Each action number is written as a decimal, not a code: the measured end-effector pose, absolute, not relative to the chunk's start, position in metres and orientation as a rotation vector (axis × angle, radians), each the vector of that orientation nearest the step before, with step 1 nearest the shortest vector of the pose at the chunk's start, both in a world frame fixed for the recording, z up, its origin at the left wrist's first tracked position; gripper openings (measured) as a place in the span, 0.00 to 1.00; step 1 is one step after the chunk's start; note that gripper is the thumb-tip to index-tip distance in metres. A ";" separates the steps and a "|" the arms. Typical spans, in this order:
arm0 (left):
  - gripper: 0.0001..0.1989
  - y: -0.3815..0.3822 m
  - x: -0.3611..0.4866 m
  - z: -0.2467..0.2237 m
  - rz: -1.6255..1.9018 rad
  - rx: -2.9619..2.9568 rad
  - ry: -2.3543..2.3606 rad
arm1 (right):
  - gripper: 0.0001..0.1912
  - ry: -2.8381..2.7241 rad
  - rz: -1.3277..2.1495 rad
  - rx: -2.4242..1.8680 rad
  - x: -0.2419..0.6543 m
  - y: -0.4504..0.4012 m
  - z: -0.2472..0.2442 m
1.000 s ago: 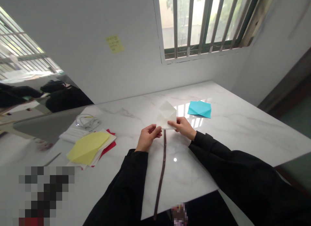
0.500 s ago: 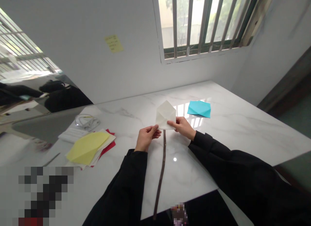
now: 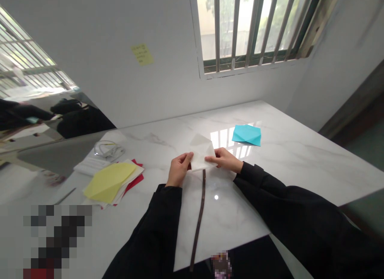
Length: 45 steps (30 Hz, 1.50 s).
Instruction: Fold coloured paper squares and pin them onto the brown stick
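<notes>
Between my two hands is a white paper envelope (image 3: 201, 151), its pointed flap facing away from me. My left hand (image 3: 179, 167) pinches its left edge between thumb and fingers. On the opposite side my right hand (image 3: 224, 160) grips the right edge, thumb lying across the front. A thin dark brown strip (image 3: 199, 219) runs along the table from just below the envelope to the near edge. Further right lies a folded blue paper envelope (image 3: 247, 135), apart from my hands.
Left of my arms is a pile with a yellow envelope (image 3: 109, 182) on top and white and red papers under it. Behind it sit a coiled white cable (image 3: 109, 151) and a pen (image 3: 65, 196). A yellow note (image 3: 142, 55) sticks to the wall below a barred window.
The white envelope has come slightly nearer to me and tilted, its flap looking lower and turned. My left hand has a higher grip on its left edge.
</notes>
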<state>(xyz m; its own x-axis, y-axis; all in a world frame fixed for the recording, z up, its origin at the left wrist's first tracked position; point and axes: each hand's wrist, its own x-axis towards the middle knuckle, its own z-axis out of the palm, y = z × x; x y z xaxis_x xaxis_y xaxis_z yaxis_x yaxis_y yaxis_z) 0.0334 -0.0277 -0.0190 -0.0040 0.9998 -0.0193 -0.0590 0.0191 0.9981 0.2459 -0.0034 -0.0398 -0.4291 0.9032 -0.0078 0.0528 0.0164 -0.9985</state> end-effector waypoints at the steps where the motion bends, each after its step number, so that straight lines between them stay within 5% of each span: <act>1: 0.27 -0.027 0.033 -0.019 1.245 1.117 1.176 | 0.27 -1.590 1.516 -1.003 0.246 -0.004 -0.040; 16: 0.29 -0.028 0.031 -0.014 1.279 1.156 1.069 | 0.28 -1.712 1.602 -1.022 0.247 -0.006 -0.038; 22: 0.16 -0.026 0.026 -0.017 1.187 1.311 1.133 | 0.26 -1.749 1.589 -1.000 0.248 -0.006 -0.040; 30: 0.15 -0.027 0.024 -0.013 1.164 1.488 1.142 | 0.25 -1.756 1.571 -0.994 0.248 -0.003 -0.044; 38: 0.20 -0.029 0.030 -0.016 1.158 1.420 1.201 | 0.26 -1.774 1.565 -0.978 0.247 -0.002 -0.045; 43: 0.44 -0.031 0.037 -0.019 1.146 1.271 1.082 | 0.26 -1.785 1.549 -0.974 0.246 -0.002 -0.047; 45: 0.46 -0.031 0.038 -0.020 1.125 1.196 1.054 | 0.27 -1.788 1.541 -0.977 0.246 -0.002 -0.047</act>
